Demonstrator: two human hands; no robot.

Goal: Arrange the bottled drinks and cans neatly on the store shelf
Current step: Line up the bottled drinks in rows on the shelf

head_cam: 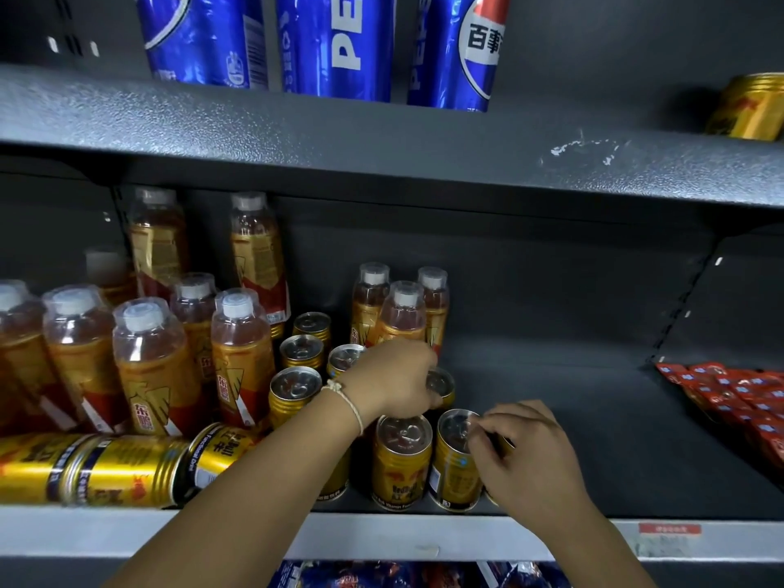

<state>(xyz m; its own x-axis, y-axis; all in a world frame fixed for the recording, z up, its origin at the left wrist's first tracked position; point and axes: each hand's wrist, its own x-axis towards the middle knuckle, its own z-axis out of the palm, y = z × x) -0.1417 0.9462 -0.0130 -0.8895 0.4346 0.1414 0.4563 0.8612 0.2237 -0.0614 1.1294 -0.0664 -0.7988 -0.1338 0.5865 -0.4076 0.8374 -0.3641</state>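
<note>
My left hand (401,377) is reaching over the upright gold cans (403,456) on the middle shelf (424,534), fingers curled down around the top of a can (441,384) in the second row; most of that can is hidden under my palm. A cord bracelet (345,403) is sitting on that wrist.

My right hand (526,454) is lower and nearer me, fingers curled and pinching at the rim of the front can (456,458); another can is partly hidden behind its fingers.

Left of my left hand: more upright cans, then amber bottles (152,362) standing in a loose cluster, a few leaning. Just beyond its knuckles, three more bottles (403,307) are standing. Near my left forearm, several cans are lying on their sides (114,471) along the shelf's front edge.

Far right of my right hand: red packets (738,396). Above both hands, on the upper shelf: blue Pepsi cans (335,44) and one gold can tipped over (749,106).
</note>
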